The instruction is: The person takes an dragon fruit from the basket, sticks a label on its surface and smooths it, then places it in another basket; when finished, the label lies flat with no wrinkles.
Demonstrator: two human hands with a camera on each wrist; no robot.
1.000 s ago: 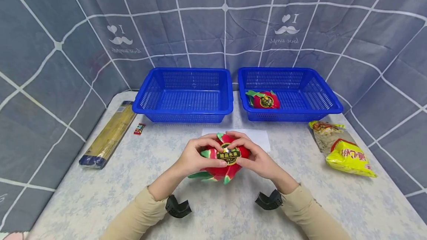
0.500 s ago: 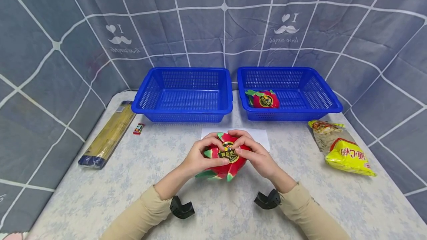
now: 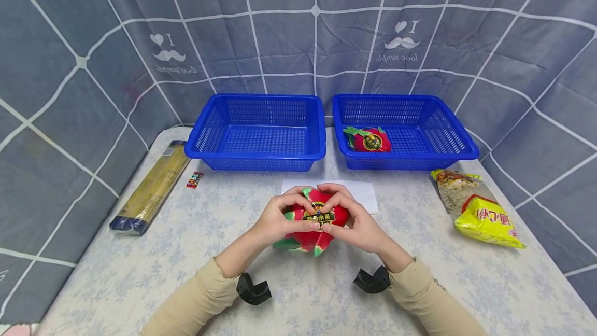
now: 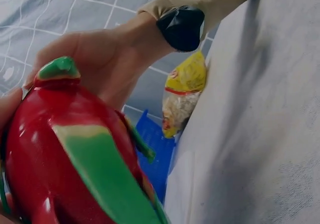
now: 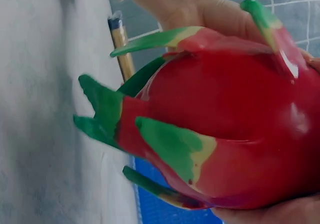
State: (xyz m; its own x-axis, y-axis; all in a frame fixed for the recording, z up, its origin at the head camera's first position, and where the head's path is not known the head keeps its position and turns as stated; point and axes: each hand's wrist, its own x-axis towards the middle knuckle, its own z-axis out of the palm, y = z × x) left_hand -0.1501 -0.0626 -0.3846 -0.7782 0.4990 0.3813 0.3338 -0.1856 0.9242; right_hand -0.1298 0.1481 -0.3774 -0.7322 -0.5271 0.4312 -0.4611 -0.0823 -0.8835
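Observation:
My left hand (image 3: 274, 218) and right hand (image 3: 365, 225) hold a glossy red dragon fruit (image 3: 305, 240) with green-tipped scales above the table. A round black-and-gold label (image 3: 326, 217) faces up on it. The fingertips and thumbs of both hands meet at this label and cover parts of it. In the left wrist view the fruit (image 4: 75, 139) fills the lower left, with the right hand (image 4: 102, 58) behind it. The right wrist view has the fruit (image 5: 215, 108) close up, the left hand (image 5: 205, 13) along its far side. A second dragon fruit (image 3: 371, 140) lies in the right basket.
Two blue baskets stand at the back, the left one (image 3: 261, 165) and the right one (image 3: 410, 161). A noodle pack (image 3: 151, 188) and a small red packet (image 3: 194, 180) lie left. At right is a yellow bag (image 3: 487, 217). White paper (image 3: 366, 196) lies behind the hands.
The fingertips have shifted over the label; the right thumb now lies lower, close to the left thumb. The dragon fruit has moved and turned slightly in the hands. The baskets' contents are unchanged.

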